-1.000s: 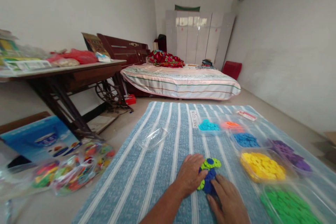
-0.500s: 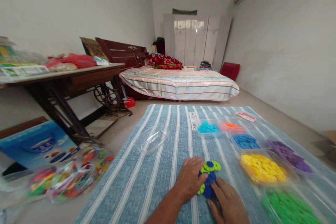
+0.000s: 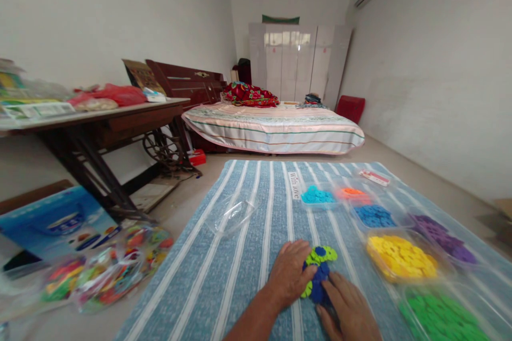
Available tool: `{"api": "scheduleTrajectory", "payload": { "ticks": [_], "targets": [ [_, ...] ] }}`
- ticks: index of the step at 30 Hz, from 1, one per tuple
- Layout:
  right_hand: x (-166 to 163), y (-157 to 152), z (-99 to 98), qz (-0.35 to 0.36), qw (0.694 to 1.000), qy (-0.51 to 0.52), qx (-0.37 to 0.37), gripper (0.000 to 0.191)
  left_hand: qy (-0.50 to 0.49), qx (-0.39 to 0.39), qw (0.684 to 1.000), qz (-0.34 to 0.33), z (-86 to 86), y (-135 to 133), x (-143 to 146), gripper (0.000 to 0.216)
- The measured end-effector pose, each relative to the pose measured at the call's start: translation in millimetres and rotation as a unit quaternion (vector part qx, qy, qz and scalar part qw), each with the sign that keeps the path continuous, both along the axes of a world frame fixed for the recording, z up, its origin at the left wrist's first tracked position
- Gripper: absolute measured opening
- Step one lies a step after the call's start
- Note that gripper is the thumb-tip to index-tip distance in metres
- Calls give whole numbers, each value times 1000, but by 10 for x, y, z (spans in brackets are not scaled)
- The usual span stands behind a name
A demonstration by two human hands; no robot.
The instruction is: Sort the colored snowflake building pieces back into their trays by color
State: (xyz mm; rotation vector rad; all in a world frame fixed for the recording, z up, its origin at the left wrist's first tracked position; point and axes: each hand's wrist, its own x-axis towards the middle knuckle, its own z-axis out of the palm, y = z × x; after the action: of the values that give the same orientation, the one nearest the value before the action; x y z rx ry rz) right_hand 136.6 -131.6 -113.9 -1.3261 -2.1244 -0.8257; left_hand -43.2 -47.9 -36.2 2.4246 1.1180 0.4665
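Note:
An assembly of notched plastic building discs (image 3: 319,280), dark blue and lime green, lies on the striped cloth in front of me. My left hand (image 3: 291,270) grips its left side, the thumb pressed on the dark blue discs and the other fingers curled behind. From the lower right my right hand (image 3: 349,303) holds it, with fingertips against the dark blue part and the thumb below. Lime green discs with one dark blue disc on them stick out at the top. The palms hide part of the underside.
To the right stand clear tubs of yellow discs (image 3: 402,257), green discs (image 3: 442,314), purple discs (image 3: 442,235), blue discs (image 3: 375,216), light blue discs (image 3: 318,194) and orange discs (image 3: 352,191). A clear plastic lid (image 3: 232,215) lies at the left on the tablecloth (image 3: 200,277).

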Motion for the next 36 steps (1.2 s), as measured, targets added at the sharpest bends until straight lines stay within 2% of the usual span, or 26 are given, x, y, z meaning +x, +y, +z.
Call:
{"api": "scheduleTrajectory", "payload": {
  "ticks": [36],
  "targets": [
    [-23, 13, 52, 2, 1000, 3, 7, 38, 12, -19, 1000, 5, 44, 12, 17, 44]
  ]
}}
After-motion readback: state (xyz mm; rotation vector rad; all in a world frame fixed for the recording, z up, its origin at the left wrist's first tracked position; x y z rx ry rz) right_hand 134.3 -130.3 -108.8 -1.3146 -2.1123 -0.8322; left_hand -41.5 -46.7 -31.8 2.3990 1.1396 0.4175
